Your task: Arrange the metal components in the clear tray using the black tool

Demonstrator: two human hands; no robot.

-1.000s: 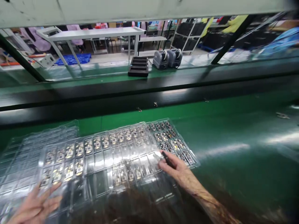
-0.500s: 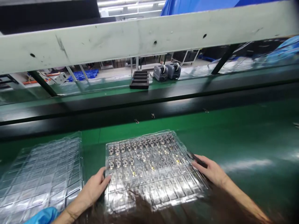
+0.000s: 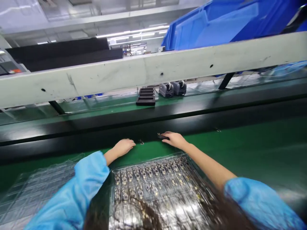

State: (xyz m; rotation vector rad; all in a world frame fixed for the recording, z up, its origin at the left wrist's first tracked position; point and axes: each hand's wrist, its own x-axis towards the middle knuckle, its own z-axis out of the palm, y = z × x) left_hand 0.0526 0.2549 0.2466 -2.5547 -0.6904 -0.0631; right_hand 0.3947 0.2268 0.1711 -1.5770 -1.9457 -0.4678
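Note:
My right hand (image 3: 174, 139) holds a pair of black tweezers (image 3: 164, 137), the tips beside a small metal part (image 3: 158, 134) on the black belt edge. Whether the tips touch that part is too small to tell. My left hand (image 3: 124, 147) reaches over the green surface with its fingers stretched out, just left of another small metal part (image 3: 141, 141); nothing shows in it. Below both hands lies a clear plastic tray (image 3: 111, 191) with small metal parts in its pockets, filled along the back row. Dark hair covers the tray's near side.
Stacked clear trays (image 3: 48, 188) lie at the left. A third small part (image 3: 217, 129) sits farther right. Beyond the belt (image 3: 96, 127) are a black slotted box (image 3: 145, 96) and two grey tape dispensers (image 3: 172, 89). A pale beam (image 3: 134, 70) crosses above, with blue bins (image 3: 211, 25) over it.
Both hands have left the tray's sides and moved forward to the small parts by the belt. The tweezers have travelled with my right hand. The view has tilted up.

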